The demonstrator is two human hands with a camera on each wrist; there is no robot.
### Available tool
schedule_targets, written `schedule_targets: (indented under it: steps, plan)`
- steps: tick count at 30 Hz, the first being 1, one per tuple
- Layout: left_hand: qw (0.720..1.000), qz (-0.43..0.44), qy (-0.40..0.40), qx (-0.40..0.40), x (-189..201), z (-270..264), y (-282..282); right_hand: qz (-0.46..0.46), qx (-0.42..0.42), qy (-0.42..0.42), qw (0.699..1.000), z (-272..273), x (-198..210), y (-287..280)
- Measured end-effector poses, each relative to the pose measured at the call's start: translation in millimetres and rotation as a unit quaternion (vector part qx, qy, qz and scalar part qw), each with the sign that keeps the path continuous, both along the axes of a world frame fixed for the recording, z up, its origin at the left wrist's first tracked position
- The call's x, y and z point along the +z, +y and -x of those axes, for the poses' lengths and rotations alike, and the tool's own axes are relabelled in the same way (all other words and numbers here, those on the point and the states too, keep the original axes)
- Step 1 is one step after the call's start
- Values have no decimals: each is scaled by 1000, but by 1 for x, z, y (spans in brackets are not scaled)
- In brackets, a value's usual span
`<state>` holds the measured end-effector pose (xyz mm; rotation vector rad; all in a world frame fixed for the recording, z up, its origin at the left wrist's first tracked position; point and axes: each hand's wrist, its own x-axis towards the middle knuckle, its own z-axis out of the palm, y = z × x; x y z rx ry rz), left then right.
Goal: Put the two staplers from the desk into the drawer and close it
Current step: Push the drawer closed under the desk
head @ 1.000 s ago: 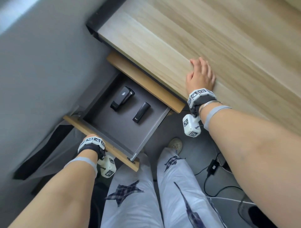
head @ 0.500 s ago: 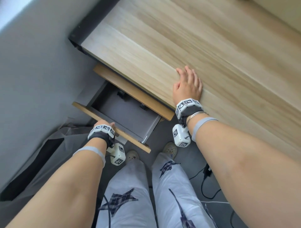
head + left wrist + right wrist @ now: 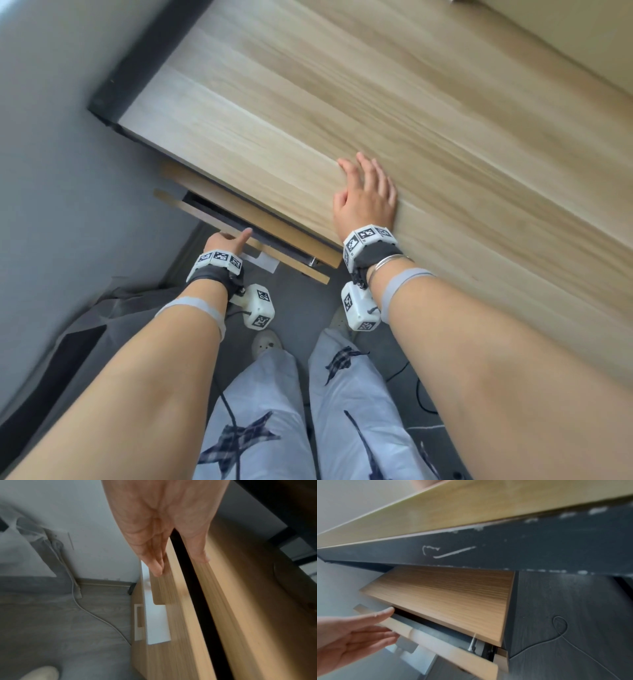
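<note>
The wooden drawer front under the desk stands nearly closed, with only a narrow dark gap left. Both staplers are hidden inside it. My left hand presses against the drawer front with straight fingers, its thumb lying across the top edge. The right wrist view shows this same left hand at the drawer front, below a fixed wooden panel. My right hand lies flat on the desk's front edge and holds nothing.
A grey wall runs along the left. Grey fabric lies on the floor beside it. My legs and white shoes are below the drawer. Cables trail on the floor to the right.
The drawer has slid in from wide open to almost closed, pushed by my left hand, and the two staplers went out of sight. My right hand stayed on the desk edge.
</note>
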<state>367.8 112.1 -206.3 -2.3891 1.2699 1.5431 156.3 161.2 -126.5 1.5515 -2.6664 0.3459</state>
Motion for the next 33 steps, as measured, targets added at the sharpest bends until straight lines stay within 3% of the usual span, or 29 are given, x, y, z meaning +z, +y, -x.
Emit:
schedule_targets:
  steps: [4,14,22,26,29,33]
  plan:
    - [996,3,50,69,4,12,-8,-11,3,-7,1000,0,0,0]
    - [996,18,75,48,-4,25,-20,-4,4,-8,1000,-2,2,0]
    - [991,-39,101,75,-3,23,-23,9,6,3,1000,-2,1,0]
    - [992,-79,75,57,-4,23,-32,11,12,-2,1000,-2,1,0]
    - [996,-84,21,-16,-32,17,-43,4,15,-8,1000,-2,2,-1]
    - [997,-63,29,-14,-9,21,-34,-4,9,-18,1000,-2,4,-1]
